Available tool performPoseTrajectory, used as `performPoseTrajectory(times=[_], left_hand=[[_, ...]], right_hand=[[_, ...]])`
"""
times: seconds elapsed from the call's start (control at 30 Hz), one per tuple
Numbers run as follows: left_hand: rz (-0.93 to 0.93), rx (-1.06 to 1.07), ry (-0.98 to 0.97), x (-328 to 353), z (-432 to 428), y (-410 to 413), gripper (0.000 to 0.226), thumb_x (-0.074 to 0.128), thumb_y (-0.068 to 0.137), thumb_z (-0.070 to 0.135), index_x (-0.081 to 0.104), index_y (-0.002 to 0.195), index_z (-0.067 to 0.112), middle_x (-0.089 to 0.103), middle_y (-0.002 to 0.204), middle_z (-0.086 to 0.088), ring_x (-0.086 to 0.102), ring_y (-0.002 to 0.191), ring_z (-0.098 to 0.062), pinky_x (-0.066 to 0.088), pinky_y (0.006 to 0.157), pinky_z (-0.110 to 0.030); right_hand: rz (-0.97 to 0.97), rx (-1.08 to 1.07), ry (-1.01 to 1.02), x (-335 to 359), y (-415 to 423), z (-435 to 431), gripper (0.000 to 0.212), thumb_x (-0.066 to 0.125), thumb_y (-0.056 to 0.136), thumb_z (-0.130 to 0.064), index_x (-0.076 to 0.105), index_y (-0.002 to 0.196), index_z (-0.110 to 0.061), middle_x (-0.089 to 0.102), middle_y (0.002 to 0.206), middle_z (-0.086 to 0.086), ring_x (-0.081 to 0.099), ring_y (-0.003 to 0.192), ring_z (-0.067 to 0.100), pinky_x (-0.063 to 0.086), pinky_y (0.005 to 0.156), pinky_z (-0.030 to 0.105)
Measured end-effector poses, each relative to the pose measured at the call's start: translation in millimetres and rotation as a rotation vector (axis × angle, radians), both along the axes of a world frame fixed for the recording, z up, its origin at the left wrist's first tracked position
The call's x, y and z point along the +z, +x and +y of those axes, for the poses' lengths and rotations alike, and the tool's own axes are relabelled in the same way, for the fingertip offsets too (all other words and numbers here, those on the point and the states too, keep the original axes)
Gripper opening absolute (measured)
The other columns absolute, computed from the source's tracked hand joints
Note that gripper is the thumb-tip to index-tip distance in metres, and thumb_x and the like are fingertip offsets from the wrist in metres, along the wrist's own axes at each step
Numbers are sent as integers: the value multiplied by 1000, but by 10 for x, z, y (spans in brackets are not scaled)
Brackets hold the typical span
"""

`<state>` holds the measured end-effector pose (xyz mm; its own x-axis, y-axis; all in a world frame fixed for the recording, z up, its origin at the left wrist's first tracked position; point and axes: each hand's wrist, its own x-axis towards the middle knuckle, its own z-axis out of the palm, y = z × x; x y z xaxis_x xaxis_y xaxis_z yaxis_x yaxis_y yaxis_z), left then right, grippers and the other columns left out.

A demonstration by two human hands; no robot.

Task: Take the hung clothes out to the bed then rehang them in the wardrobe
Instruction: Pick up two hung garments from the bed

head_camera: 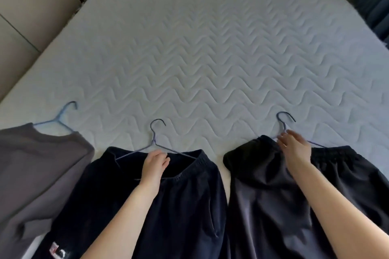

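My left hand's [154, 162] grip curls round the middle hanger [154, 139] where it meets the waistband of the navy shorts [179, 206]; my right hand's [294, 145] grip pinches the right hanger [283, 121] just under its hook, above the black shorts [263, 195]; both garments lie flat at the near edge of the bed [200, 59]. To lift cleanly I should raise both hooks level, so neither waistband slides off its wire; the grey shirt [37, 164] on its pale hanger [61, 115] lies against the navy shorts and might drag along.
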<state>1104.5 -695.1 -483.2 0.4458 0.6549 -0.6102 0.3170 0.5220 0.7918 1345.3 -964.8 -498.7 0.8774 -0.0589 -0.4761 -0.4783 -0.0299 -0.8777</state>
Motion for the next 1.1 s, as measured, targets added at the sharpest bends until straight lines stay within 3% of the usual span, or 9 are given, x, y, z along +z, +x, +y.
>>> performPoseTrajectory(times=[0.07,0.13,0.27,0.37,0.43,0.53,0.63,0.7,1.1], left_hand=[[-27,47,-67,-252,101,160,10,49,92,3,56,85,6,54,95,-13,59,97,-20,47,97,-28],[-58,106,-155,-408,215,288,15,49,91,3,57,79,6,58,92,-13,59,99,-18,45,102,-29],[-121,211,-403,-474,379,434,20,41,98,12,55,86,5,60,95,-7,59,96,-19,44,98,-33],[-148,218,-409,-348,365,407,23,37,100,12,53,84,8,58,93,-5,59,89,-20,44,96,-36],[-147,218,-341,-166,328,337,23,36,100,11,51,83,7,56,91,-7,59,88,-20,44,99,-36],[-172,217,-200,243,217,134,23,32,100,8,50,86,6,57,96,-10,60,90,-22,46,98,-38],[-261,277,-149,795,-61,-249,28,29,100,7,49,81,7,60,87,-11,68,81,-25,60,79,-34],[-305,289,-122,1204,-299,-547,30,27,100,8,49,80,9,64,79,-10,74,69,-21,62,67,-30],[-467,172,72,4270,-1122,-2022,32,29,101,5,51,78,7,67,56,-5,72,60,-21,62,65,-31]], right_hand=[[34,0,-66,-315,245,89,17,59,83,-8,56,73,-22,60,57,-5,58,58,10,50,49,15],[88,-40,-115,-529,377,191,10,61,75,-18,55,68,-17,54,57,1,51,63,21,43,51,27],[73,-173,-238,-587,477,374,35,62,79,-20,59,112,-6,62,94,9,60,80,24,44,67,28],[148,-112,-124,-442,425,463,42,53,89,-15,50,130,-4,59,82,5,59,67,19,46,58,27],[140,-127,-13,-189,283,461,34,39,95,-8,48,128,-11,59,76,7,55,59,17,50,57,27],[56,-175,27,400,-115,259,24,27,99,-8,50,108,-7,56,74,5,49,57,15,48,59,28],[-8,-162,119,1038,-551,-91,27,26,98,-5,53,94,-6,48,66,3,44,51,14,44,57,29],[-28,-131,137,1553,-852,-334,26,28,98,-3,54,95,-5,43,63,3,39,46,12,39,52,28],[-93,119,494,4630,-2317,-1364,23,35,100,-1,58,98,-1,36,53,-3,32,42,8,34,43,22]])
